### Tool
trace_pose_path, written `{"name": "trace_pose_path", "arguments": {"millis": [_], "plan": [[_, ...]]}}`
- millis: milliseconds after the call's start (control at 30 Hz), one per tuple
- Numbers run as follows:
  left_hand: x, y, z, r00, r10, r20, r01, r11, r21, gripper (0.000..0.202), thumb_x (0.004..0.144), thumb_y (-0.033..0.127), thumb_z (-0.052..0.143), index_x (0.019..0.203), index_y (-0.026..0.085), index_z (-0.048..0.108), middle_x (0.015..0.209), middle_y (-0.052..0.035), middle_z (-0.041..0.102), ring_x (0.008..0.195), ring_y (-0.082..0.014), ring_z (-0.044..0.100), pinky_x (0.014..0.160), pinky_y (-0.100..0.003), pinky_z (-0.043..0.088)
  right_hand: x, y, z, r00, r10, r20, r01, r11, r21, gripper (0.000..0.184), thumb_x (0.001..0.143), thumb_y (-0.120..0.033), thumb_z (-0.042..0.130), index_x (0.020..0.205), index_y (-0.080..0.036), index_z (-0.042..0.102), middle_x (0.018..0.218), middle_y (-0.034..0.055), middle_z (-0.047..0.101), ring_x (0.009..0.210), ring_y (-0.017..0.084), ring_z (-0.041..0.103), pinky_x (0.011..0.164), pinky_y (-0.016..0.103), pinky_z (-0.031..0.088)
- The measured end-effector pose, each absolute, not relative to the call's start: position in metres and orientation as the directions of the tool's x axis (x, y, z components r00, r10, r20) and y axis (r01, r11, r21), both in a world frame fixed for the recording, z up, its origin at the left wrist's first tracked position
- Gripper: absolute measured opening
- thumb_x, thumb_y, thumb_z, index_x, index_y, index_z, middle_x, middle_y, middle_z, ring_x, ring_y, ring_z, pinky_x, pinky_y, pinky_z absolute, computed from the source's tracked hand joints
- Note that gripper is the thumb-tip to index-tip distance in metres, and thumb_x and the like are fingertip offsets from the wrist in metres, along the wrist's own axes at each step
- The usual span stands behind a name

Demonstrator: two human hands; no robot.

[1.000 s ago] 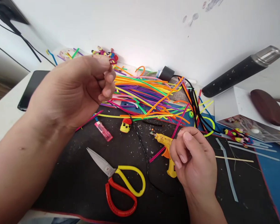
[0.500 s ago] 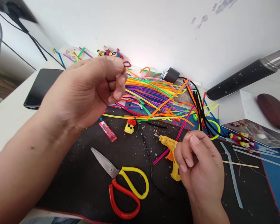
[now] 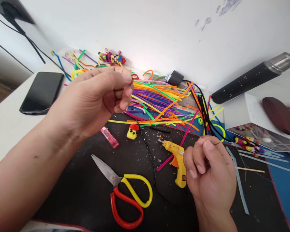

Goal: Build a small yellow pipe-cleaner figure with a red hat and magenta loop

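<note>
My left hand (image 3: 94,93) is raised over the mat, pinching a small dark-red loop of pipe cleaner (image 3: 135,76) between thumb and forefinger. Lower right, my right hand (image 3: 210,167) is closed, thumb pressed to forefinger; anything between those fingertips is hidden. Just left of it lies a yellow glue gun (image 3: 175,149) with its nozzle pointing left. Between the hands sits a small yellow and red fuzzy piece with black dots (image 3: 132,132). Scissors (image 3: 113,178) with one yellow and one red handle lie nearer me, beyond them a pink lighter (image 3: 109,138).
Many coloured pipe cleaners (image 3: 157,100) are piled at the back. A phone (image 3: 42,91) lies at left. On the right are a black flask (image 3: 248,79), a small fuzzy figure (image 3: 247,143) and clear glue sticks (image 3: 277,158). Another figure (image 3: 112,57) lies by the wall.
My left hand has come slightly lower with the loop still pinched. The right hand stays closed beside the glue gun, and the view has shifted a little.
</note>
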State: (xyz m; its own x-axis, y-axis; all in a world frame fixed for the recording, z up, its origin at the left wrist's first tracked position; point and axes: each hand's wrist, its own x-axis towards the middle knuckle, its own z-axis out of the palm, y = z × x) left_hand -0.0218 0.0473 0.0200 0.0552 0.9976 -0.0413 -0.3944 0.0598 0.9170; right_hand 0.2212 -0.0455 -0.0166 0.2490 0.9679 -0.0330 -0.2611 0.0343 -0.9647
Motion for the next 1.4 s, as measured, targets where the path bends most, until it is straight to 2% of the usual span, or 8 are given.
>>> {"name": "trace_pose_path", "arguments": {"millis": [300,433,500,633,767,1000,1167,1400], "plan": [[-0.01,0.04,0.015,0.103,0.989,-0.105,-0.304,0.132,0.944,0.02,0.088,0.021,0.073,0.07,0.016,0.067,0.066,0.0015,0.059,0.051,-0.0079,0.053,0.05,-0.02,0.036,0.224,-0.045,-0.017,0.254,0.967,-0.037,-0.285,0.038,-0.958,0.017,0.104,-0.027,0.068,0.089,-0.019,0.073,0.05,-0.0093,0.04,0.037,0.006,0.036,0.038,0.017,0.03],[-0.001,0.03,0.016,0.258,0.949,-0.181,-0.298,0.256,0.919,0.017,0.082,0.025,0.083,0.077,0.015,0.07,0.067,0.0008,0.064,0.053,-0.009,0.055,0.049,-0.02,0.04,0.222,-0.047,-0.018,0.198,0.977,-0.082,-0.324,-0.014,-0.946,0.018,0.103,-0.03,0.07,0.088,-0.02,0.072,0.049,-0.0094,0.041,0.037,0.006,0.039,0.037,0.017,0.031],[0.005,0.024,0.016,0.333,0.911,-0.244,-0.27,0.34,0.901,0.022,0.082,0.029,0.086,0.082,0.014,0.071,0.068,0.0006,0.066,0.054,-0.0089,0.055,0.05,-0.019,0.042,0.221,-0.048,-0.02,0.14,0.984,-0.115,-0.339,-0.061,-0.939,0.019,0.102,-0.032,0.072,0.088,-0.02,0.071,0.049,-0.0097,0.043,0.036,0.006,0.041,0.037,0.017,0.031],[0.018,0.011,0.011,0.472,0.827,-0.307,-0.228,0.451,0.863,0.029,0.081,0.034,0.089,0.078,0.014,0.068,0.069,0.0004,0.065,0.054,-0.008,0.054,0.048,-0.018,0.04,0.221,-0.048,-0.023,0.092,0.989,-0.12,-0.346,-0.081,-0.935,0.021,0.101,-0.037,0.074,0.089,-0.02,0.07,0.05,-0.0104,0.044,0.036,0.006,0.041,0.038,0.017,0.033],[0.031,0.0,0.004,0.558,0.756,-0.343,-0.272,0.557,0.785,0.023,0.084,0.03,0.087,0.082,0.014,0.072,0.068,0.0004,0.064,0.052,-0.0078,0.053,0.046,-0.017,0.036,0.221,-0.048,-0.024,0.073,0.991,-0.11,-0.353,-0.077,-0.933,0.023,0.1,-0.041,0.075,0.09,-0.02,0.069,0.05,-0.0108,0.044,0.037,0.006,0.041,0.038,0.017,0.033],[0.042,-0.011,0.001,0.607,0.701,-0.374,-0.336,0.654,0.678,0.027,0.085,0.029,0.086,0.074,0.011,0.069,0.069,0.0013,0.058,0.05,-0.0061,0.051,0.045,-0.017,0.033,0.213,-0.053,-0.022,-0.076,0.991,-0.112,-0.295,-0.129,-0.947,0.03,0.098,-0.047,0.076,0.091,-0.02,0.065,0.051,-0.0098,0.05,0.039,0.007,0.043,0.038,0.018,0.032],[0.043,-0.012,0.0,0.625,0.686,-0.373,-0.318,0.66,0.681,0.033,0.086,0.033,0.085,0.071,0.011,0.066,0.067,0.0018,0.055,0.05,-0.0058,0.048,0.044,-0.017,0.031,0.213,-0.052,-0.021,-0.073,0.994,-0.077,-0.271,-0.094,-0.958,0.032,0.098,-0.05,0.076,0.091,-0.02,0.064,0.052,-0.0099,0.051,0.04,0.007,0.042,0.039,0.018,0.034],[0.044,-0.013,-0.004,0.615,0.677,-0.404,-0.314,0.68,0.663,0.03,0.084,0.032,0.085,0.073,0.012,0.067,0.069,0.0012,0.056,0.05,-0.0059,0.048,0.044,-0.018,0.029,0.213,-0.053,-0.02,-0.072,0.995,-0.065,-0.26,-0.082,-0.962,0.032,0.097,-0.05,0.077,0.092,-0.021,0.064,0.053,-0.0096,0.052,0.04,0.008,0.042,0.038,0.019,0.036]]}}
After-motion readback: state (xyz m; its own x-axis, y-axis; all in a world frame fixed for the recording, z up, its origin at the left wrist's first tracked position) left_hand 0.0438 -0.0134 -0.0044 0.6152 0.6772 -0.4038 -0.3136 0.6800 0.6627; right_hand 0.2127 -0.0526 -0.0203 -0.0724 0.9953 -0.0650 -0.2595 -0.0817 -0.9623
